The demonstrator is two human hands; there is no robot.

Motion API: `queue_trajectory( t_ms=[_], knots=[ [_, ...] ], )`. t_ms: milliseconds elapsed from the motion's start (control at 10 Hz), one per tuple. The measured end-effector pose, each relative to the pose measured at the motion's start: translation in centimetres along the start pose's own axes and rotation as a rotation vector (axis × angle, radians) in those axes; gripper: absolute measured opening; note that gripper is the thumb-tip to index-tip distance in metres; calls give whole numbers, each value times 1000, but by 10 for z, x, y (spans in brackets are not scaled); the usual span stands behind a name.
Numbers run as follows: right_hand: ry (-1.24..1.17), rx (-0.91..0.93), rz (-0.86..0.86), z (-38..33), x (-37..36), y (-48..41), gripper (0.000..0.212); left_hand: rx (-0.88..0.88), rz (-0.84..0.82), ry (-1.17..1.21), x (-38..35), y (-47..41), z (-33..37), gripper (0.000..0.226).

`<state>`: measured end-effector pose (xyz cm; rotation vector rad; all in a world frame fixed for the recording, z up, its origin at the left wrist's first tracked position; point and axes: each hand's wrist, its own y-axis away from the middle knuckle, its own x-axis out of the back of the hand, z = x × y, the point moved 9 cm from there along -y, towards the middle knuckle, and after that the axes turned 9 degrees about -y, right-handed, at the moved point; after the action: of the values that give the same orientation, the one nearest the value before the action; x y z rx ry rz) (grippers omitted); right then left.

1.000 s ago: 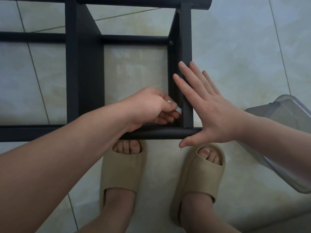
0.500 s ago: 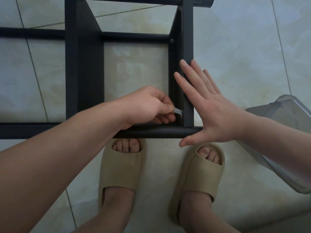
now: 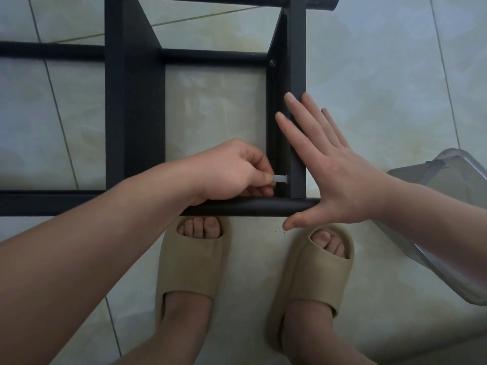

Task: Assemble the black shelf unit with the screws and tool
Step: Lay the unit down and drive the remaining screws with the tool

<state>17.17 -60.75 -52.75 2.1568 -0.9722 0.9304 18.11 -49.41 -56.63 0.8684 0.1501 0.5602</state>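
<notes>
shelf unit: black frame (image 3: 134, 114) stands on the tiled floor (image 3: 382, 75) and fills the view from 9 through 12 to 1 o'clock. The near corner sits just right of centre.
joint: right upright (image 3: 297, 61) meets the round front tube (image 3: 250, 206) at that corner. Tube runs 9 to 3 across mid-view.
fitted screw: one head (image 3: 272, 62) shows on the upright's inner face at 12 o'clock, where the back rail joins.
pale piece: short light-coloured stub (image 3: 279, 178), level, with its flared end at the upright's inner face just above the tube. Screw or tool, cannot tell.
left hand: (image 3: 232, 172) comes in from 8 o'clock with fingers curled, thumb and forefinger pinching the stub's near end. Wrist rests over the tube.
right hand: (image 3: 342, 180) comes in from 4 o'clock, fingers straight and fanned. It lies flat against the upright's outer side, fingertips pointing to 11. Palm covers the tube's end and the thumb stretches out under it.
feet: left sandal (image 3: 189, 270) and right sandal (image 3: 316, 280), both beige, at 6 o'clock with toes just short of the tube.
container: clear plastic box (image 3: 434, 180) at the 3–4 o'clock edge, partly behind the right forearm.
</notes>
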Motion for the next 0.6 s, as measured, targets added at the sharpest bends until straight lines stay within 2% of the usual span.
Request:
queue_trajectory(
  t_ms=[600],
  knots=[
    [-6, -3, -7, 1, -1, 0, 135, -45, -49, -179, -6, -3, 1, 18]
  ],
)
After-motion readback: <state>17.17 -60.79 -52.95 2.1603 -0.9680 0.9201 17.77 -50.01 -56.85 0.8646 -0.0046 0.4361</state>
